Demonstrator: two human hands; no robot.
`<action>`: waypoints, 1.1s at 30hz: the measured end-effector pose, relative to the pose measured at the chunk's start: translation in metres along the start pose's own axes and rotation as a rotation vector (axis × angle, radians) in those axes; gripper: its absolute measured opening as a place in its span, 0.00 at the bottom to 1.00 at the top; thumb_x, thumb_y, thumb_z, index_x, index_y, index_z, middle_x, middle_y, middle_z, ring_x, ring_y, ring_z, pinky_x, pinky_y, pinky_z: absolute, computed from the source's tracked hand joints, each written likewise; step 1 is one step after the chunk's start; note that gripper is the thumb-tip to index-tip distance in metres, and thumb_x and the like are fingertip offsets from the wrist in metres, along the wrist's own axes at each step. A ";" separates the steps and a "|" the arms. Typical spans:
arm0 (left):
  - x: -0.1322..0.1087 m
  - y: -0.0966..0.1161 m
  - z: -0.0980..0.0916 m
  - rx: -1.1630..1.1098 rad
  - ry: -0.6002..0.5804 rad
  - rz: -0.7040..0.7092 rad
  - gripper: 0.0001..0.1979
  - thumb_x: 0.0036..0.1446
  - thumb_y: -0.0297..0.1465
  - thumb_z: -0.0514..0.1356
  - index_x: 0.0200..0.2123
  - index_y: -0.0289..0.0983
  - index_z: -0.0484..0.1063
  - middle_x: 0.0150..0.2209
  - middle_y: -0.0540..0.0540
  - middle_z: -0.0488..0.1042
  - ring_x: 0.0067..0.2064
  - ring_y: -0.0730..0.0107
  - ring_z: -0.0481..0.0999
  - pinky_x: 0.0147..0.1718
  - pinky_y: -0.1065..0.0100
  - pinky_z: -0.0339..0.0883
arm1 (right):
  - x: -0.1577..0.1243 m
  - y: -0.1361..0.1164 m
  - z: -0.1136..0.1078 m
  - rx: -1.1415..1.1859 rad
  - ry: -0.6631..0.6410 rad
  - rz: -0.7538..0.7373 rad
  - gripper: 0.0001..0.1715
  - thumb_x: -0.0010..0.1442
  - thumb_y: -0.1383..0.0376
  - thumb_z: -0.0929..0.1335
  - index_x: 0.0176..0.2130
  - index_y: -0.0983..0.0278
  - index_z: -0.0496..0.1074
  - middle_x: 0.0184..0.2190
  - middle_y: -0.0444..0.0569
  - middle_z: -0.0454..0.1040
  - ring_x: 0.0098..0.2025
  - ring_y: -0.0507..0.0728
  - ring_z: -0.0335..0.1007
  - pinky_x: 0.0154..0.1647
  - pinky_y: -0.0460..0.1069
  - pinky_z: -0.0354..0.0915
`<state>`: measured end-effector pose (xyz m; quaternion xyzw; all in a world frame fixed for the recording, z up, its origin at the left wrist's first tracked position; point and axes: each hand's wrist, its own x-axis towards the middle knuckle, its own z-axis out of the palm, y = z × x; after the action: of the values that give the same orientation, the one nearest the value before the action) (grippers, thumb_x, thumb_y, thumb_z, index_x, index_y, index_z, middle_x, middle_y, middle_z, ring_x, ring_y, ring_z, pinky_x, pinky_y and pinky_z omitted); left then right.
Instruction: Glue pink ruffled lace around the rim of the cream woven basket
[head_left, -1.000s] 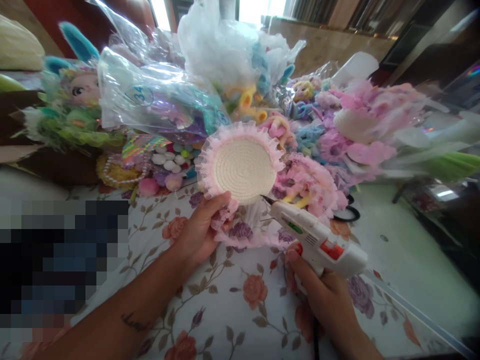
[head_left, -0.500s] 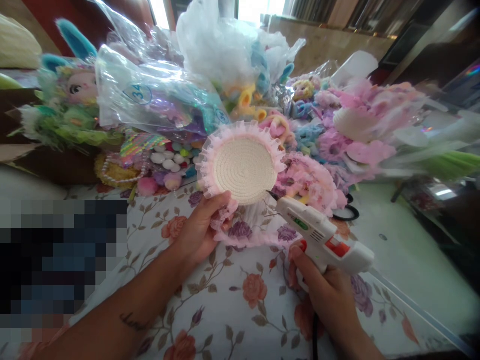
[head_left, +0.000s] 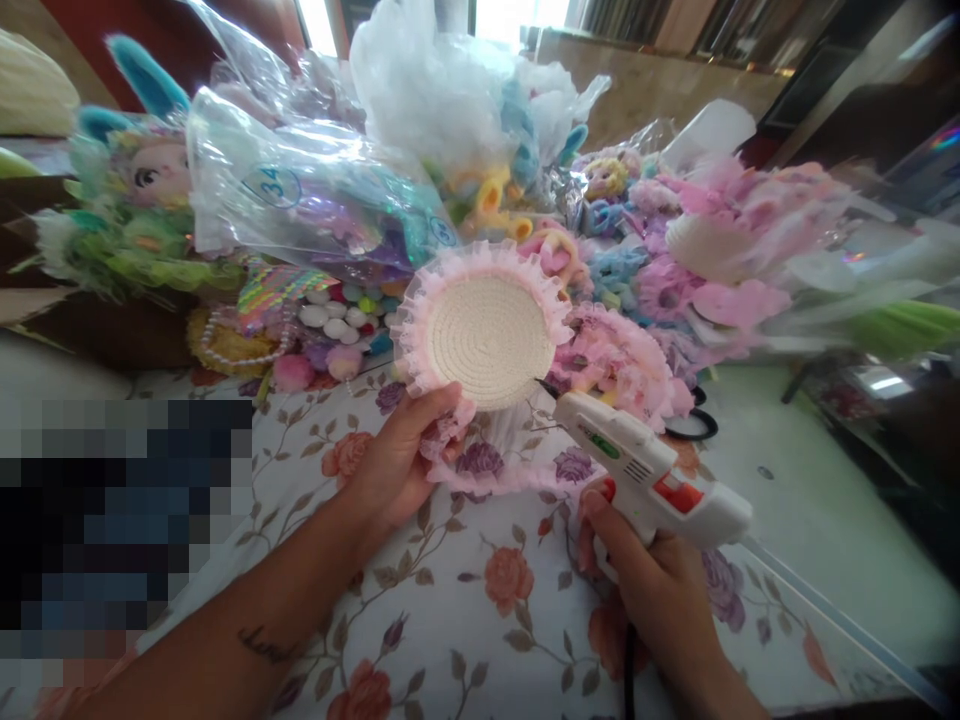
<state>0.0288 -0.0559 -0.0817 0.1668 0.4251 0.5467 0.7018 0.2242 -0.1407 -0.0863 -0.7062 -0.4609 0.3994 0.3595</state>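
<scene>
My left hand (head_left: 401,455) grips the lower edge of a small cream straw hat (head_left: 484,328) trimmed with pink lace frill, its round flat top facing me. My right hand (head_left: 645,585) is closed round the handle of a white glue gun (head_left: 649,478) with an orange trigger part. The gun's nozzle points up and left, close to the hat's lower right rim. A black cord hangs down from the gun's handle. Both hands hover above a floral tablecloth (head_left: 480,590).
Behind the hat lies a heap of pink, blue and yellow frilly craft pieces (head_left: 637,270), clear plastic bags (head_left: 300,200), a doll with blue ears (head_left: 142,170) and a tub of pastel beads and pompoms (head_left: 330,320). A pale green floor (head_left: 810,500) lies right.
The glue gun has shifted slightly to the right and up, its nozzle still near the hat's lower rim. The hat and my left hand have stayed nearly still.
</scene>
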 end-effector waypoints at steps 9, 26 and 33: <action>0.002 -0.001 -0.002 -0.004 0.004 0.002 0.16 0.42 0.31 0.73 0.29 0.36 0.68 0.23 0.55 0.68 0.19 0.81 0.63 0.15 0.76 0.54 | -0.002 0.001 0.001 -0.053 0.032 0.025 0.29 0.60 0.49 0.66 0.15 0.61 0.65 0.16 0.45 0.68 0.23 0.54 0.68 0.29 0.48 0.64; 0.003 0.000 -0.004 -0.030 -0.004 0.006 0.16 0.43 0.30 0.73 0.27 0.36 0.67 0.23 0.54 0.68 0.20 0.80 0.64 0.15 0.78 0.55 | 0.002 0.009 0.001 -0.022 0.050 -0.050 0.17 0.58 0.51 0.68 0.38 0.60 0.79 0.21 0.43 0.73 0.26 0.56 0.70 0.30 0.50 0.65; 0.001 0.002 -0.001 0.008 0.011 -0.009 0.15 0.43 0.29 0.72 0.24 0.36 0.67 0.21 0.54 0.65 0.19 0.80 0.62 0.14 0.78 0.58 | 0.003 0.007 0.003 0.026 0.075 0.003 0.16 0.58 0.52 0.68 0.37 0.59 0.81 0.19 0.43 0.73 0.24 0.55 0.69 0.28 0.49 0.66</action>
<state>0.0269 -0.0545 -0.0816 0.1646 0.4318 0.5427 0.7013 0.2248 -0.1395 -0.0950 -0.7167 -0.4408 0.3792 0.3850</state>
